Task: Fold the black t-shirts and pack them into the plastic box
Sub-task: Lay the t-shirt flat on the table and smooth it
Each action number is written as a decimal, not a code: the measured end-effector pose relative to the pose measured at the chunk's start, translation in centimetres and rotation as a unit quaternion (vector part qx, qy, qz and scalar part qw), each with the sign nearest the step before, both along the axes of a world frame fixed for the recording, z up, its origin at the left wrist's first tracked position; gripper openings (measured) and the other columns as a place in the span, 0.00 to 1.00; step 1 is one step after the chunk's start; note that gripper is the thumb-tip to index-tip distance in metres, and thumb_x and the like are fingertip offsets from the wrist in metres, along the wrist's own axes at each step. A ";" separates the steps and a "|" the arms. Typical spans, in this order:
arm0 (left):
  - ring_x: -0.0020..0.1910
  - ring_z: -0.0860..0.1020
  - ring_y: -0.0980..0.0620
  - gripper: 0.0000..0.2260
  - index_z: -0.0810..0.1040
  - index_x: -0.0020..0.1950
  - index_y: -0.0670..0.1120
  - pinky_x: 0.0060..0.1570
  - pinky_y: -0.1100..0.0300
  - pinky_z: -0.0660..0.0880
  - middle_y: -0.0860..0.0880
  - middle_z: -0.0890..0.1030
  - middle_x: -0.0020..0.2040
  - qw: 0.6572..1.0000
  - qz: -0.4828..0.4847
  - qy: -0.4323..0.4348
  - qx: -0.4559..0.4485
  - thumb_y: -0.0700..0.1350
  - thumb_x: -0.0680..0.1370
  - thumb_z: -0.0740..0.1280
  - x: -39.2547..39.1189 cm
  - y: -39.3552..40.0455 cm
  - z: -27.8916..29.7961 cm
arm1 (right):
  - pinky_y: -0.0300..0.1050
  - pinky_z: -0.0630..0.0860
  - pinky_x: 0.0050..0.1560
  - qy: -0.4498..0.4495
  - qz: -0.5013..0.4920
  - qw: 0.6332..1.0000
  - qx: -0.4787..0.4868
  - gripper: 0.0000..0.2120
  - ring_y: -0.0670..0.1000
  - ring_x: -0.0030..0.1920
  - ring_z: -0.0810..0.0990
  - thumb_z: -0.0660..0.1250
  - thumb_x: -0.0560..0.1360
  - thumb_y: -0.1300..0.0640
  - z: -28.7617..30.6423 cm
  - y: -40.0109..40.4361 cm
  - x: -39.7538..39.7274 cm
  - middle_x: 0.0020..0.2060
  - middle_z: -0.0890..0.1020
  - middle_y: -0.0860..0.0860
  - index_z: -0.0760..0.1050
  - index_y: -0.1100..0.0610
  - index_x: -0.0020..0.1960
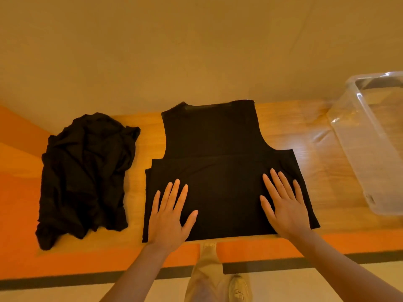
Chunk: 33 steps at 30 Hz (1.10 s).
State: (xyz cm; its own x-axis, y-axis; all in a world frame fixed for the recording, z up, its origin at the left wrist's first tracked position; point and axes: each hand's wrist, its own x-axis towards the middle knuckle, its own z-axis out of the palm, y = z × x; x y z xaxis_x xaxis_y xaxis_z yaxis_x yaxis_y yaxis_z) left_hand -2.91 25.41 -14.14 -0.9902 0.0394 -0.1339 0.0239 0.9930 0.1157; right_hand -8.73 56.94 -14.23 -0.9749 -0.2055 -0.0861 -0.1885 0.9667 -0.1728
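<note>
**Shirt half folded, box not yet filled**

Shirt (218, 171) lies flat at the middle of the bench (305, 149), its lower part doubled up over the body, sleeves tucked in, neckline away from the person. Left hand (170, 216) and right hand (285, 205) press on it with fingers straight and spread, gripping nothing. More folds seem needed. A crumpled pile (85, 177) waits to the left; the box (370, 138) on the right looks empty.
</note>
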 end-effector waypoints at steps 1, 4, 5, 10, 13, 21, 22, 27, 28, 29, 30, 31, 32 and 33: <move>0.78 0.48 0.50 0.31 0.54 0.79 0.50 0.74 0.45 0.51 0.48 0.52 0.79 1.000 -0.002 0.002 0.008 0.65 0.80 0.48 0.9 0.3 0.0 | 0.57 0.46 0.76 -0.002 0.000 1.000 -0.006 0.29 0.48 0.78 0.45 0.43 0.80 0.39 0.0 0.3 1.0 0.78 0.52 0.49 0.51 0.49 0.78; 0.78 0.48 0.52 0.31 0.56 0.78 0.51 0.75 0.48 0.48 0.50 0.53 0.79 0.999 0.005 0.015 0.041 0.65 0.80 0.49 2.7 1.0 0.3 | 0.56 0.45 0.76 -0.003 0.001 1.000 -0.026 0.28 0.47 0.78 0.45 0.43 0.80 0.39 0.6 1.1 2.7 0.78 0.52 0.48 0.52 0.49 0.78; 0.78 0.48 0.52 0.30 0.56 0.78 0.50 0.75 0.49 0.48 0.50 0.53 0.79 0.998 0.014 0.022 0.050 0.64 0.80 0.49 2.7 1.2 0.4 | 0.55 0.45 0.76 0.003 0.003 0.999 -0.032 0.28 0.47 0.78 0.45 0.44 0.80 0.40 0.9 1.1 2.7 0.78 0.52 0.48 0.52 0.49 0.78; 0.78 0.48 0.51 0.29 0.55 0.78 0.49 0.76 0.51 0.48 0.48 0.54 0.79 0.996 0.058 0.047 0.045 0.62 0.80 0.44 -1.4 1.4 1.2 | 0.52 0.40 0.76 -0.007 0.029 0.999 -0.012 0.29 0.47 0.77 0.42 0.41 0.80 0.40 1.2 0.3 -1.3 0.78 0.48 0.47 0.47 0.48 0.78; 0.78 0.43 0.52 0.32 0.50 0.79 0.51 0.76 0.51 0.44 0.49 0.49 0.80 0.997 0.073 0.020 0.019 0.64 0.78 0.40 -4.2 0.3 0.5 | 0.51 0.36 0.76 -0.027 0.016 0.999 0.013 0.30 0.45 0.77 0.37 0.36 0.78 0.37 0.5 0.4 -3.8 0.78 0.44 0.46 0.42 0.45 0.78; 0.78 0.46 0.51 0.33 0.54 0.79 0.50 0.76 0.50 0.45 0.49 0.51 0.79 0.996 0.056 0.043 0.045 0.66 0.78 0.46 -6.4 -0.7 0.4 | 0.48 0.36 0.76 -0.029 -0.006 0.999 -0.019 0.31 0.43 0.76 0.37 0.38 0.79 0.37 1.2 0.4 -5.8 0.78 0.45 0.46 0.45 0.48 0.78; 0.78 0.46 0.51 0.32 0.55 0.79 0.50 0.76 0.50 0.45 0.49 0.52 0.79 0.995 0.059 0.055 0.058 0.65 0.79 0.46 -7.3 -0.7 0.8 | 0.48 0.36 0.76 -0.019 -0.003 0.999 -0.026 0.31 0.43 0.76 0.37 0.39 0.79 0.38 1.5 -0.1 -6.6 0.78 0.45 0.46 0.46 0.49 0.78; 0.78 0.45 0.50 0.30 0.52 0.79 0.49 0.75 0.52 0.42 0.48 0.50 0.79 0.996 0.042 0.065 0.055 0.62 0.80 0.44 -15.2 -0.6 1.8 | 0.49 0.41 0.77 -0.002 0.059 0.997 -0.046 0.30 0.46 0.77 0.40 0.39 0.80 0.39 2.2 -3.6 -14.7 0.78 0.46 0.47 0.46 0.51 0.79; 0.78 0.44 0.50 0.30 0.51 0.79 0.49 0.75 0.53 0.41 0.48 0.49 0.80 0.997 0.033 0.051 0.048 0.62 0.80 0.44 -16.9 -0.5 1.7 | 0.49 0.42 0.77 -0.009 0.074 0.996 -0.039 0.31 0.47 0.77 0.41 0.38 0.79 0.39 2.0 -4.3 -16.5 0.78 0.47 0.48 0.46 0.51 0.79; 0.78 0.43 0.50 0.31 0.50 0.79 0.50 0.75 0.53 0.40 0.48 0.48 0.80 0.998 0.024 0.036 0.040 0.63 0.79 0.44 -18.4 -0.5 1.5 | 0.49 0.42 0.77 -0.016 0.085 0.996 -0.025 0.32 0.47 0.77 0.41 0.37 0.78 0.38 1.7 -4.8 -18.1 0.78 0.47 0.48 0.46 0.52 0.79; 0.78 0.42 0.50 0.32 0.49 0.79 0.50 0.75 0.53 0.39 0.48 0.47 0.80 0.999 0.016 0.021 0.031 0.64 0.79 0.44 -19.6 -0.4 1.2 | 0.49 0.41 0.77 -0.022 0.087 0.996 -0.011 0.34 0.48 0.77 0.42 0.36 0.77 0.38 1.3 -5.1 -19.6 0.78 0.47 0.49 0.46 0.52 0.79; 0.78 0.41 0.50 0.34 0.48 0.79 0.51 0.76 0.52 0.39 0.49 0.46 0.80 1.000 0.011 0.007 0.021 0.66 0.78 0.44 -20.5 -0.5 1.0 | 0.49 0.41 0.77 -0.027 0.078 0.997 0.000 0.34 0.48 0.77 0.41 0.36 0.77 0.38 1.0 -5.2 -20.9 0.78 0.47 0.49 0.46 0.53 0.79; 0.78 0.40 0.50 0.35 0.47 0.79 0.52 0.76 0.51 0.39 0.49 0.45 0.80 1.000 0.010 -0.004 0.013 0.68 0.77 0.43 -21.2 -0.6 0.7 | 0.49 0.40 0.76 -0.032 0.060 0.998 0.008 0.33 0.48 0.77 0.41 0.36 0.78 0.38 0.8 -5.1 -22.1 0.78 0.46 0.49 0.45 0.53 0.79; 0.78 0.39 0.51 0.37 0.46 0.79 0.52 0.76 0.50 0.40 0.50 0.44 0.80 1.000 0.008 -0.011 0.011 0.70 0.75 0.42 -21.6 -0.7 0.5 | 0.49 0.39 0.76 -0.037 0.039 0.998 0.015 0.32 0.47 0.77 0.40 0.38 0.79 0.38 0.6 -4.9 -23.1 0.78 0.45 0.48 0.44 0.53 0.79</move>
